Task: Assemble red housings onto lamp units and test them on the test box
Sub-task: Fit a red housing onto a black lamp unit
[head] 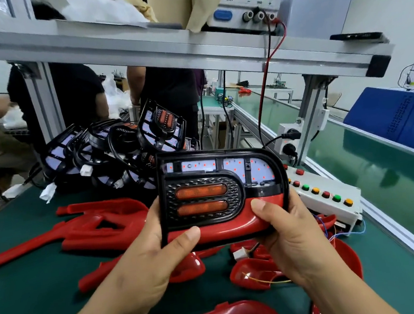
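Observation:
I hold a black lamp unit (218, 188) above the green mat, its face towards me, with two amber bars and small red LEDs glowing on its white board. A red housing (234, 227) sits along its lower edge. My left hand (157, 254) grips the unit's lower left corner, thumb on the front. My right hand (285, 232) grips the lower right, thumb pressing on the red housing. A white connector (239, 254) on wires hangs beneath the unit. The white test box (329, 196) with coloured buttons lies to the right.
Several red housings (81, 225) lie scattered on the mat. A pile of black lamp units (115, 149) with cables sits at the back left. A power supply (250, 0) stands on the overhead shelf. People stand and sit behind the bench. A blue crate (392, 118) is at right.

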{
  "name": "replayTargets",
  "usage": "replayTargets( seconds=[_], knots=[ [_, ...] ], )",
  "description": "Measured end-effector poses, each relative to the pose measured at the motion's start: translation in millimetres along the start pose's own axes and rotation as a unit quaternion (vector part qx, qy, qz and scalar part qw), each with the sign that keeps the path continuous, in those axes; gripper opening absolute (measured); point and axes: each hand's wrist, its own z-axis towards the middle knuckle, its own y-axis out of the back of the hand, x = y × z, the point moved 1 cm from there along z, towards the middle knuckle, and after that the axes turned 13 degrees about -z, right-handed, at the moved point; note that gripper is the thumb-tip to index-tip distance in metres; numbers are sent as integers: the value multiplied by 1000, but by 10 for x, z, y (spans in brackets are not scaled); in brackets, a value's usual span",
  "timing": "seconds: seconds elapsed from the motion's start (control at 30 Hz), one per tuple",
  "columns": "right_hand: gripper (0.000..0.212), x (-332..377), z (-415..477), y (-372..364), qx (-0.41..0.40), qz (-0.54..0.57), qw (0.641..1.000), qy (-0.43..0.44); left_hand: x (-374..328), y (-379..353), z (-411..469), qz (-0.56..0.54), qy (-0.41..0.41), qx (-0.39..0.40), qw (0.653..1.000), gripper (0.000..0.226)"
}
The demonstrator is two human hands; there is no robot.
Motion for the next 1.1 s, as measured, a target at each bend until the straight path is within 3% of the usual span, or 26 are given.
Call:
replayTargets(
  seconds=[0.2,0.3,0.4,0.53,0.7,0.9,1.1],
  knots=[
    [37,15,-29,-59,-1,-10,1000,19,5,-59,0,-32,-24,-22,999,57],
    [39,34,-30,-49,14,-12,1000,22,-11,-56,-10,-77,-9,-25,997,54],
    [51,83,-27,4,90,9,996,14,-66,10,-5,-119,5,-5,993,58],
    [51,81,-36,30,148,48,988,0,-82,83,-3,-137,3,-15,991,55],
    [56,25,-30,19,136,67,988,-10,-68,105,-9,-92,-6,-29,995,70],
    [48,12,-24,6,120,39,992,23,-98,105,3,-13,-34,-31,999,71],
    [52,22,-8,-9,86,-1,996,25,-94,98,37,26,-39,-28,999,50]
  ],
)
